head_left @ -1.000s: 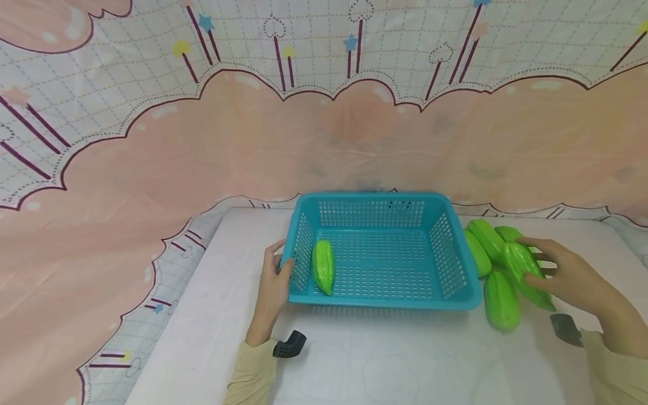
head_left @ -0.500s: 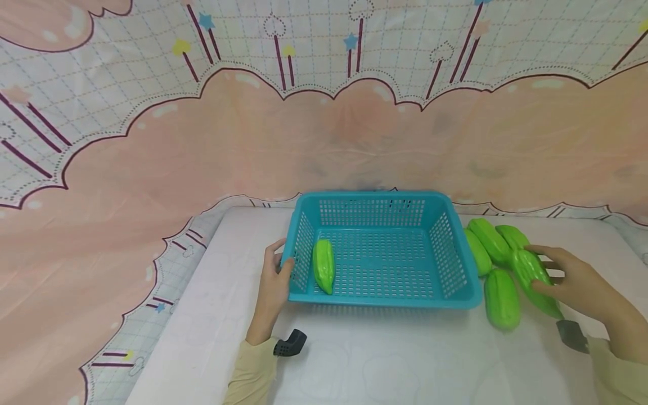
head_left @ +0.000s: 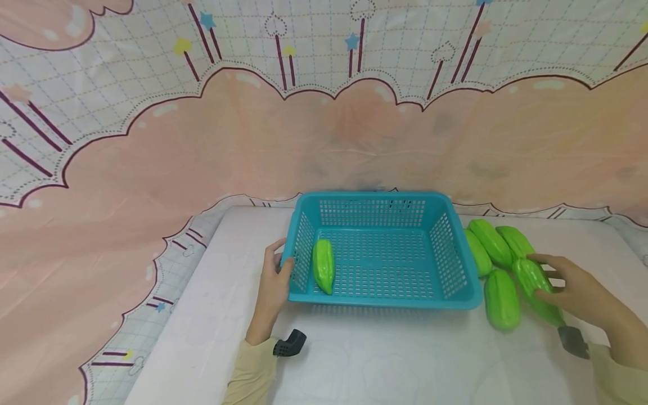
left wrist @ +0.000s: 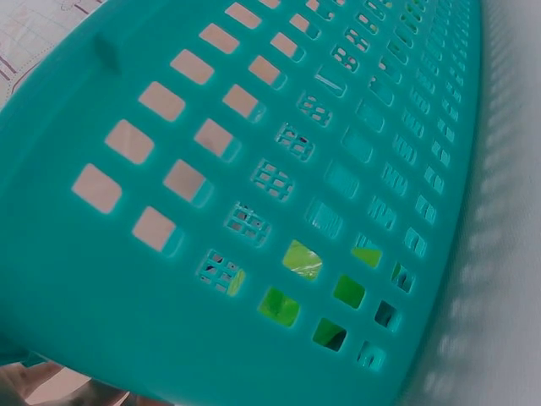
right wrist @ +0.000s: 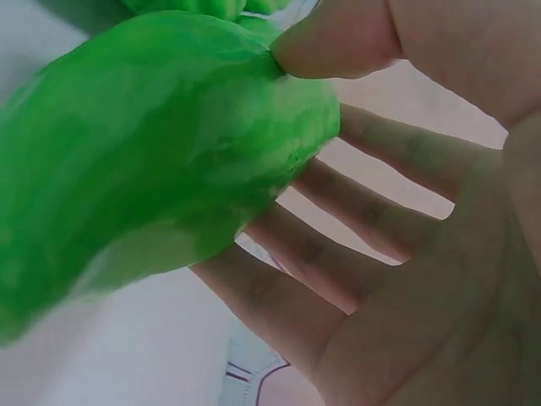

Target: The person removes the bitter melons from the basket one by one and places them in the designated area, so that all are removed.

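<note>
A teal plastic basket with mesh sides stands on the white table. My left hand grips its left wall, thumb over the rim and fingers outside. One green ribbed fruit with a pointed end lies inside, at the left. Past the basket's right side, my right hand holds a similar green fruit, its tip towards me. The right wrist view shows the thumb on one side of this fruit and the fingers spread along the other. In the left wrist view the basket wall hides most of the left hand.
Several more green fruits lie against the basket's right side, one nearest me and another farther back. A patterned cloth hangs behind the table.
My right hand has drawn the fruit it holds a little right and towards me, uncovering more of the fruit behind. The left hand and basket have stayed in place.
</note>
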The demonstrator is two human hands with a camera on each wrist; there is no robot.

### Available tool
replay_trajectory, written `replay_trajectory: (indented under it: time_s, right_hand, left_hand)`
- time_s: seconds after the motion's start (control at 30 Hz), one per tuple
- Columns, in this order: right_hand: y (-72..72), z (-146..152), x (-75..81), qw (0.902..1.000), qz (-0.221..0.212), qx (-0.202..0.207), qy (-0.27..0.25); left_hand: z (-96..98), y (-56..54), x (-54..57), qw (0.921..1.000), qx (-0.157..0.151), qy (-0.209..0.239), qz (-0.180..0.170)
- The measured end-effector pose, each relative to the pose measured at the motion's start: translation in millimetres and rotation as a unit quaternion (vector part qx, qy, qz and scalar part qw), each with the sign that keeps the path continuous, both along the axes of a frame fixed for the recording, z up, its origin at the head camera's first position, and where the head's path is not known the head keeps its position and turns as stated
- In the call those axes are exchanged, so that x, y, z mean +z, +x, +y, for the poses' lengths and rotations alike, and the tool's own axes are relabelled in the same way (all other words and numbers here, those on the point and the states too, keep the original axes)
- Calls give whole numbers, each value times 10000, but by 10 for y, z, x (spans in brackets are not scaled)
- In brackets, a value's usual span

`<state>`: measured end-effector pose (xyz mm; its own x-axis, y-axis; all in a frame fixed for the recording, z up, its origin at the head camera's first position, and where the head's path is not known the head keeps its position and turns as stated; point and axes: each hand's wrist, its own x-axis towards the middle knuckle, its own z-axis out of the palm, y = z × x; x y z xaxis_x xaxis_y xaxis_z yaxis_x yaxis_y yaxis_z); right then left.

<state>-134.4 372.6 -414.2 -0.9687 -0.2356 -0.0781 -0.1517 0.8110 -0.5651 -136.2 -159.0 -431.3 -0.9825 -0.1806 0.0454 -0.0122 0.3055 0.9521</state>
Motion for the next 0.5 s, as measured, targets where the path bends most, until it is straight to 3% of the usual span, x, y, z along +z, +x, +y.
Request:
replay_trajectory:
  time_s: [0.5]
  right_hand:
    - [6,41,-80,9998,-173,-54,33]
  left_hand:
    - [-5,-7,-9,10000,11,-33,10]
